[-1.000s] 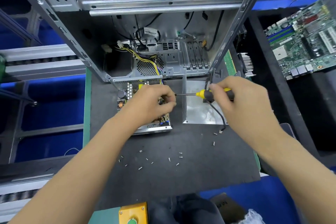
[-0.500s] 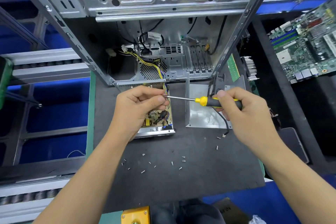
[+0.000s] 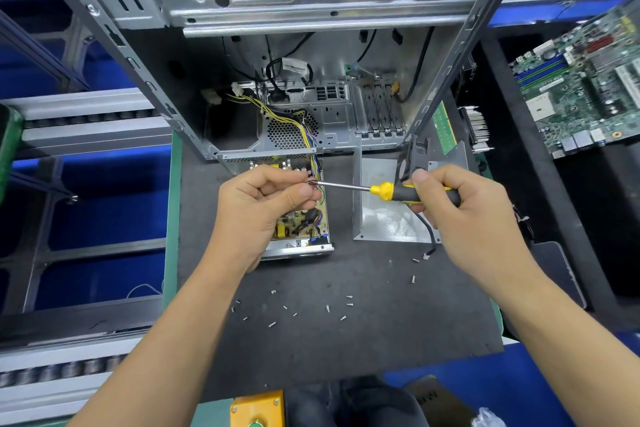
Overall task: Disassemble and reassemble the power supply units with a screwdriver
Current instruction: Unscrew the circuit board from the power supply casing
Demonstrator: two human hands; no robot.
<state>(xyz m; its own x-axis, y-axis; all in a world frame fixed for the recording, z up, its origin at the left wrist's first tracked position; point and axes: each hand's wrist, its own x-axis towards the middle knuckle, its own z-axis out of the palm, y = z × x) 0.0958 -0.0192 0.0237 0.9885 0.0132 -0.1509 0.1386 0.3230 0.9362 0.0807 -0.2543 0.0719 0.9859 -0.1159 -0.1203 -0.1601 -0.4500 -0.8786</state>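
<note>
An opened power supply unit (image 3: 298, 229) lies on the dark mat, its circuit board exposed and wires running up into the computer case. My left hand (image 3: 266, 204) hovers above it, thumb and fingers pinched together at the screwdriver's tip; a small screw seems to be between them. My right hand (image 3: 460, 211) grips the yellow and black screwdriver (image 3: 398, 191), its shaft pointing left toward my left fingertips. The unit's metal cover (image 3: 384, 218) lies to the right, partly under my right hand.
An open metal computer case (image 3: 311, 10) stands at the back. Several loose screws (image 3: 311, 308) lie scattered on the mat (image 3: 346, 350) in front. A motherboard (image 3: 581, 94) sits at the far right. A yellow button box (image 3: 258, 409) is at the near edge.
Both hands have lifted from the power supply unit. The screwdriver tip came up with them, and my left fingers now pinch at the tip above the board.
</note>
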